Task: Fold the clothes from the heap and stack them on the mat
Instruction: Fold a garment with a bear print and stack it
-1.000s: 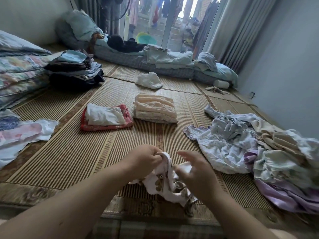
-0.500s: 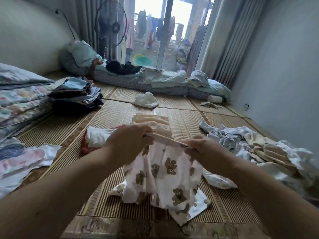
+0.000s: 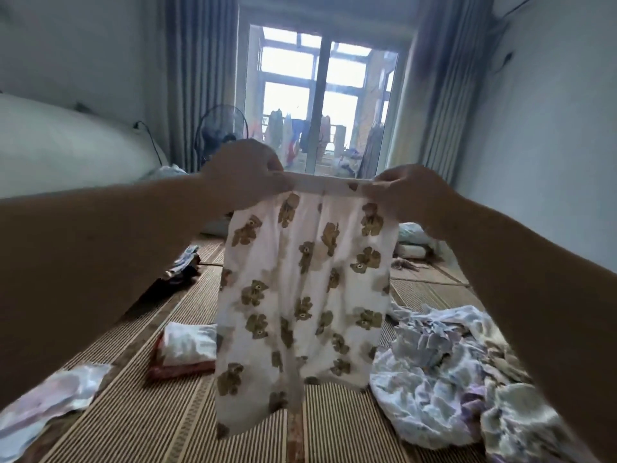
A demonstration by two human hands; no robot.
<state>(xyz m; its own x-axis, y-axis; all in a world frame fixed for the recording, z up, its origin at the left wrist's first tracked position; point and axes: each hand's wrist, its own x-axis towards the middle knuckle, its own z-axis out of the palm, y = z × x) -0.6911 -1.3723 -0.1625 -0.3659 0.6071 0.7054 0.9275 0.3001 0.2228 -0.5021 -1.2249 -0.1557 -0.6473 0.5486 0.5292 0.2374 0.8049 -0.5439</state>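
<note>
The left hand (image 3: 245,177) and the right hand (image 3: 405,192) are raised, each with fingers curled round one end of the waistband of the bear-print trousers (image 3: 300,295). The trousers hang full length above the mat (image 3: 167,429) and hide its middle strip. Right of the trousers lies the heap (image 3: 450,379) of crumpled pale clothes. Left of them is a folded pile (image 3: 187,349), white on red, partly covered by their edge. Further left lies a flat pale cloth (image 3: 50,399). Behind the trousers stand a fan (image 3: 220,132) and a glass door (image 3: 320,105).
</note>
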